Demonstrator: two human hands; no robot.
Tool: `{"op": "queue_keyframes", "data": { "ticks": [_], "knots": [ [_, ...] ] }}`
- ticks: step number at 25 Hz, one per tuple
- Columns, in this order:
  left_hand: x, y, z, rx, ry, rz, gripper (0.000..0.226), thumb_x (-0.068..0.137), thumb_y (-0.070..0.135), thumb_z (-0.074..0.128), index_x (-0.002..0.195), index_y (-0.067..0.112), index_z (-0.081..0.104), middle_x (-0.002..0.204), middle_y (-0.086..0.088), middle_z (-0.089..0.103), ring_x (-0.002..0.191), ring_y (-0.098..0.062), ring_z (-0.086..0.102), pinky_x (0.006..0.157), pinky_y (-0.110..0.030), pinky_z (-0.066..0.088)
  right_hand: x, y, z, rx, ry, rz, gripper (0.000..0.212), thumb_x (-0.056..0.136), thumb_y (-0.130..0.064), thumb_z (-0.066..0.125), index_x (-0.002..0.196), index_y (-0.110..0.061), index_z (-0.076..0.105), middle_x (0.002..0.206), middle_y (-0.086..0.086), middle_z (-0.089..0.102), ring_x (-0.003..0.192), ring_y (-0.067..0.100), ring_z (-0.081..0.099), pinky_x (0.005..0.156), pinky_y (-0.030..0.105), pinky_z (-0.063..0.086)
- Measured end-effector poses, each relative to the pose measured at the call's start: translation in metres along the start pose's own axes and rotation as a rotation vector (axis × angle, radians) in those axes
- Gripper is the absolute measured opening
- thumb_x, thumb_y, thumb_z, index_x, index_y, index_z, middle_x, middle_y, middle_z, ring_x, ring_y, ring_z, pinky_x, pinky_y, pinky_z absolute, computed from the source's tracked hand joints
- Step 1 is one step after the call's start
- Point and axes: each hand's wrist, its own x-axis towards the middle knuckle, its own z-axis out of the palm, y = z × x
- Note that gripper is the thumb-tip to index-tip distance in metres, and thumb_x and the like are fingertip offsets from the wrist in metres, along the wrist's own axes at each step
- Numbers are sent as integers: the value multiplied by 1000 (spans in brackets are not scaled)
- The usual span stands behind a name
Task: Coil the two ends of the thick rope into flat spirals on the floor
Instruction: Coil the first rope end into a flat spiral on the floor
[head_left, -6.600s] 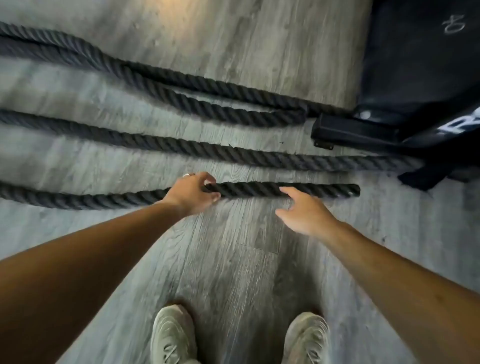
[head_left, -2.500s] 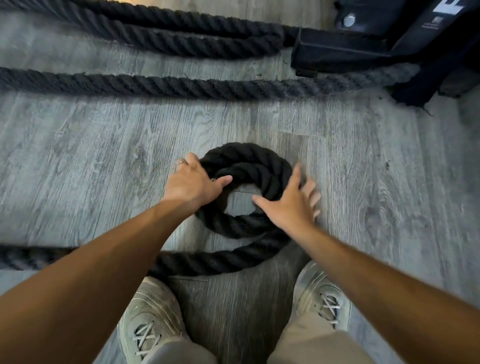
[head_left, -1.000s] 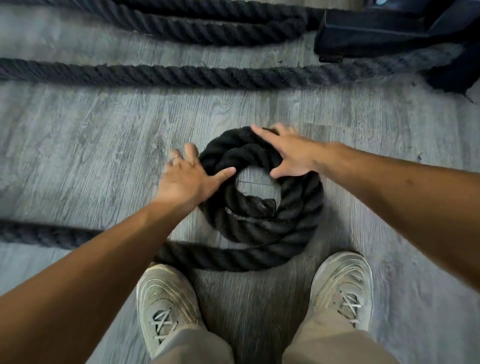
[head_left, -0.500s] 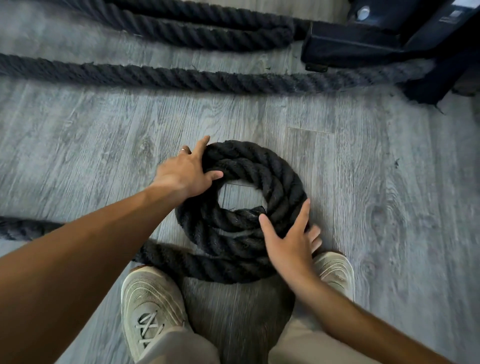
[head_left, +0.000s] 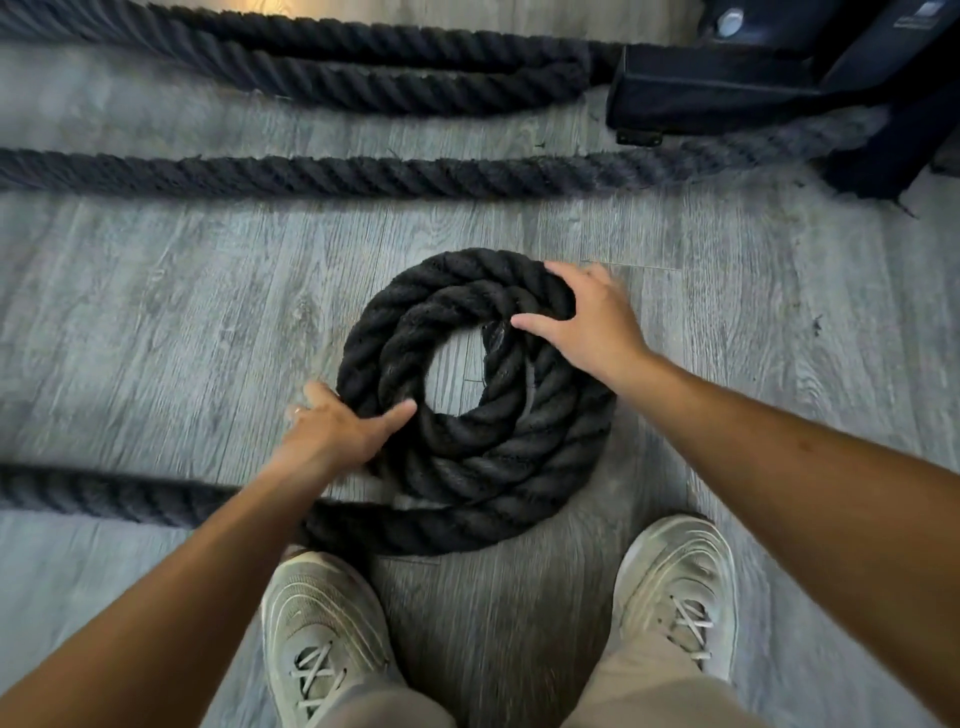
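A thick black rope lies wound into a flat spiral (head_left: 467, 467) of about three turns on the grey wood floor, its taped end tucked at the inner right of the hole. My left hand (head_left: 337, 431) grips the spiral's lower left, thumb inside the hole. My right hand (head_left: 587, 317) presses flat on the upper right turns, fingers spread. The rope's tail (head_left: 104, 496) runs off to the left from under the spiral.
More lengths of the same rope (head_left: 363, 176) stretch across the floor farther away, with a doubled stretch (head_left: 389, 73) beyond. A black machine base (head_left: 727, 88) stands at the top right. My two pale sneakers (head_left: 322, 634) are planted just below the spiral.
The straight rope end has been wound into a spiral. In the last half second my left hand slid from upper left to lower left, and my right from lower right to upper right.
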Motion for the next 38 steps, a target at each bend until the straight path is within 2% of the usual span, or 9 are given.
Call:
{"op": "queue_keyframes", "data": {
  "ticks": [2,6,10,15,21,25,30,35,38],
  "knots": [
    [15,13,-18,-52,57,116,115,69,80,66,153,20,16,156,-27,24,138,-45,41,112,-53,38,-19,10,16,12,76,86,83,84,-68,65,154,-35,36,144,1,46,135,24,40,109,42,39],
    [31,43,-23,162,74,437,101,75,78,62,155,49,9,152,-22,34,135,-45,41,111,-54,39,-40,18,27,49,105,117,79,89,-66,60,157,-39,30,164,-6,28,151,26,23,119,52,28],
    [30,47,-9,418,189,417,100,76,85,49,153,53,-6,156,-23,29,127,-48,47,96,-55,47,-43,5,22,-2,114,170,82,88,-68,59,157,-41,25,166,-3,21,151,29,19,120,60,22],
    [31,46,-7,465,192,408,94,81,84,41,153,51,-11,158,-24,25,127,-49,49,96,-55,48,-127,-8,58,247,138,620,120,72,-66,76,156,-42,-6,155,7,13,145,38,18,113,56,27],
    [-9,8,4,108,160,244,105,81,78,53,157,21,8,148,-33,37,130,-50,47,108,-54,39,-58,8,16,139,-73,322,118,72,-45,87,161,-38,10,152,8,27,143,30,31,118,44,30],
    [-19,-11,6,-6,201,210,98,75,80,53,138,7,32,132,-32,50,125,-48,48,104,-54,41,3,5,-8,43,-144,110,110,69,-41,91,159,-26,29,150,4,41,141,26,37,116,36,30],
    [40,44,-41,34,154,470,85,75,70,70,145,38,36,144,-22,37,133,-42,44,114,-51,37,6,1,-16,-13,-152,29,105,74,-49,86,159,-29,28,153,0,38,142,24,34,117,41,31],
    [63,57,-36,126,84,495,81,79,64,71,146,60,26,146,-18,40,128,-38,52,109,-47,44,-105,-2,44,207,182,542,110,75,-70,71,159,-29,11,153,7,22,145,37,22,114,53,30],
    [62,55,-36,128,109,477,82,78,65,71,146,58,26,146,-18,41,127,-37,53,106,-45,45,-137,-1,59,214,135,517,108,84,-69,62,160,-16,6,148,9,24,138,35,36,106,46,40]
  ]
}}
